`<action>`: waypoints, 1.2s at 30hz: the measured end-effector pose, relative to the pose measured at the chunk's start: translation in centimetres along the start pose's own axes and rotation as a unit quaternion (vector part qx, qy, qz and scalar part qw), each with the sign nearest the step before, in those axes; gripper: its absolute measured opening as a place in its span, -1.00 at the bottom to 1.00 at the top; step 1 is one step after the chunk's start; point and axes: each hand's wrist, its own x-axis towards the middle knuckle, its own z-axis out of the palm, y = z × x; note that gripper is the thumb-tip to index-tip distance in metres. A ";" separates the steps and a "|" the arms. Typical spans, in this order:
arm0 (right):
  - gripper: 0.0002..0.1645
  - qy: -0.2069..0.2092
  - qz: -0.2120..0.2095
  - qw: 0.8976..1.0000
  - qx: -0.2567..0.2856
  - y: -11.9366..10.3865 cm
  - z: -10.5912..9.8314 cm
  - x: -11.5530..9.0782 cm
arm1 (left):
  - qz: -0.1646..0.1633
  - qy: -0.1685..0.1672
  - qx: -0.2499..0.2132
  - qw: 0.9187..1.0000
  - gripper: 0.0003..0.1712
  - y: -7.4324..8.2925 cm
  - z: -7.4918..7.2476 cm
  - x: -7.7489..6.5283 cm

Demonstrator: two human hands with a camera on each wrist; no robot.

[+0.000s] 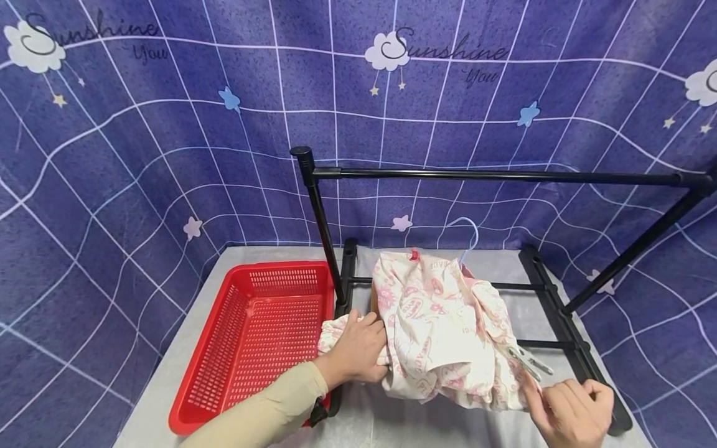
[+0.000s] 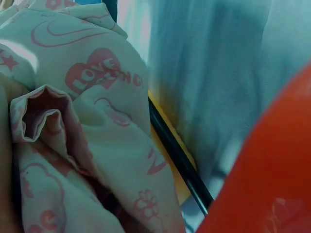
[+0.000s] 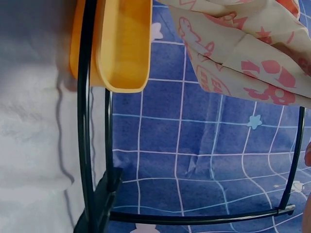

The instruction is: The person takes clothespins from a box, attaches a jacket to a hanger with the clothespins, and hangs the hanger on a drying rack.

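A white garment with pink print (image 1: pixel 434 330) lies bunched over the base of a black clothes rack, a small red tag at its top. The hook of a light blue hanger (image 1: pixel 470 233) sticks out behind it. My left hand (image 1: pixel 358 348) grips a gathered part at its left side; the left wrist view shows a folded cloth opening (image 2: pixel 43 114) by the fingers. At the lower right edge my right hand (image 1: pixel 577 407) pinches the cloth. Right beside those fingers is a pale clothes clip (image 1: pixel 529 362). Part of the hanger is hidden under the cloth.
A red plastic basket (image 1: pixel 246 269) stands to the left, close to the rack's left foot. The rack's top bar (image 1: pixel 493 177) runs across above the garment. A yellow bin (image 3: pixel 124 90) stands by the rack's lower bars. Behind hangs a blue patterned curtain (image 1: pixel 358 124).
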 end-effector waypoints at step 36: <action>-0.40 -0.048 -0.009 0.999 0.000 -0.3 0.1 0.5 | 0.026 -0.140 0.050 0.989 -0.59 2.4 0.1 -0.9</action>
